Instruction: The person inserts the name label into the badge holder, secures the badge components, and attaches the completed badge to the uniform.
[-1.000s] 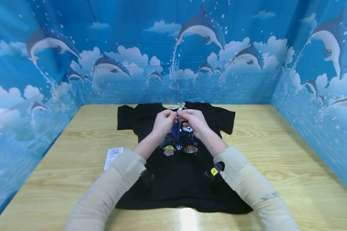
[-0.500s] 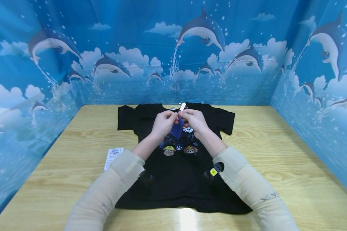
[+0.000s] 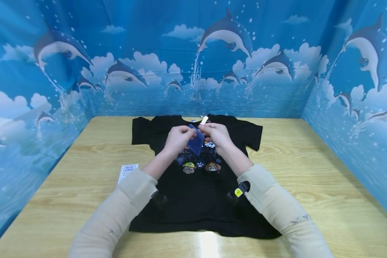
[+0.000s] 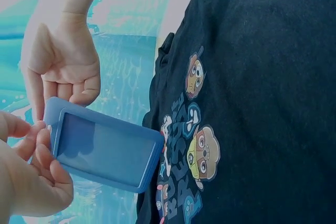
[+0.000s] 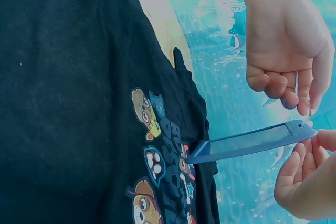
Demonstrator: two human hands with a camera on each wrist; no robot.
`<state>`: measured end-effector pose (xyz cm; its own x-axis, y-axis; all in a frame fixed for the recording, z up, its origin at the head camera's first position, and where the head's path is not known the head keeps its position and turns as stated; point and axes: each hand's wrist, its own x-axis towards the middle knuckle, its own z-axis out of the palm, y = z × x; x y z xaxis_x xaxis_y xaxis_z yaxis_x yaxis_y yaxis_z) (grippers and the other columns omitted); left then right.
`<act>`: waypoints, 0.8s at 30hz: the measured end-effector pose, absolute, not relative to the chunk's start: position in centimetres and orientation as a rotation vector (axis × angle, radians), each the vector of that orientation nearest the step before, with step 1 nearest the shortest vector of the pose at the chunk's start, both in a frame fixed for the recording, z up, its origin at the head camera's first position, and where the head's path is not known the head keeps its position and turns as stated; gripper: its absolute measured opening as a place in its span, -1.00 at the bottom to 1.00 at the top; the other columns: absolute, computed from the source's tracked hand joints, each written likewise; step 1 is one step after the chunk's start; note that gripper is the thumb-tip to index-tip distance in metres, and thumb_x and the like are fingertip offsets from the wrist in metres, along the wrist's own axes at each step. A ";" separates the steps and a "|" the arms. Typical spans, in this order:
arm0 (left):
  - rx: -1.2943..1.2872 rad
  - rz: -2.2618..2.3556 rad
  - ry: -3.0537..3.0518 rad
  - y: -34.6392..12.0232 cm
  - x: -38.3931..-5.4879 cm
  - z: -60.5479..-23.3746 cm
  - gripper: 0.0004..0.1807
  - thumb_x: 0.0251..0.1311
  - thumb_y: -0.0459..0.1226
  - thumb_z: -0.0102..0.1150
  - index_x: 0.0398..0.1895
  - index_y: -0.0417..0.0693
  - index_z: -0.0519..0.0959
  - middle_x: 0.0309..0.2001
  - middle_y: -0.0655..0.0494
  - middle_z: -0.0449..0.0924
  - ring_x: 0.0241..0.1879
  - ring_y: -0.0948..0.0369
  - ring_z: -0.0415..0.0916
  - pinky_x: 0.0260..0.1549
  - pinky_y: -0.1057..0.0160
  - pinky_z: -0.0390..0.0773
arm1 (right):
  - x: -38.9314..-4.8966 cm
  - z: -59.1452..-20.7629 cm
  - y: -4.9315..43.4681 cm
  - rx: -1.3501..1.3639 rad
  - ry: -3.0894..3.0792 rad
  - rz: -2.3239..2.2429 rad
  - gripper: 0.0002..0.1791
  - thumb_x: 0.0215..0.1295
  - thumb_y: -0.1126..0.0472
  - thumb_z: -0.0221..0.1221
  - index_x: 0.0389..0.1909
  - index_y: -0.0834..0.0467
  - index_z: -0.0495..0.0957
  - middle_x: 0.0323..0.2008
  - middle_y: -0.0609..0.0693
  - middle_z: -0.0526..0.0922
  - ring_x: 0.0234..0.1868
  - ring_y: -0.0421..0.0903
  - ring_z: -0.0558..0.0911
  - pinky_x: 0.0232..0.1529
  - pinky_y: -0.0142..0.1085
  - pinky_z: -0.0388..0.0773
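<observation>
Over a black T-shirt (image 3: 193, 209), my left hand (image 3: 178, 139) pinches the upper edge of a blue ID card holder (image 3: 197, 142). Close beside it, my right hand (image 3: 217, 135) holds a badge clip (image 3: 204, 120), whose pale end sticks out above the fingertips. The left wrist view shows the holder's clear window (image 4: 107, 140) in its blue frame, with fingertips of both hands meeting at its upper end. In the right wrist view the holder (image 5: 252, 139) is nearly edge-on, a small hole at its upper end.
The T-shirt lies spread on a wooden table (image 3: 309, 172), cartoon dogs printed on its chest. A white printed card (image 3: 128, 170) lies left of it, partly behind my left sleeve. Blue dolphin curtains (image 3: 193, 89) stand at the back and sides.
The left hand has drawn slightly left and down, away from the right hand. The holder has turned from nearly edge-on to show more of its face and its upper corner.
</observation>
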<state>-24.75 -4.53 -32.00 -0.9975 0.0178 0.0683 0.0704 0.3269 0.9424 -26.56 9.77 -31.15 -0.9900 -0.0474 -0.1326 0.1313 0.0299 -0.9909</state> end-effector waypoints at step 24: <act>-0.316 -1.288 -2.602 -5.3 -25.0 -32.9 -0.79 0.20 -0.19 0.17 -0.32 -0.16 0.66 -0.20 -0.01 0.60 -0.18 0.11 0.50 -0.20 0.13 0.46 | -27.0 -31.4 10.2 0.056 1.944 -2.241 -0.87 0.32 0.28 0.08 -0.26 0.28 0.53 -0.53 -0.09 0.58 -0.56 -0.27 0.49 -0.52 -0.44 0.38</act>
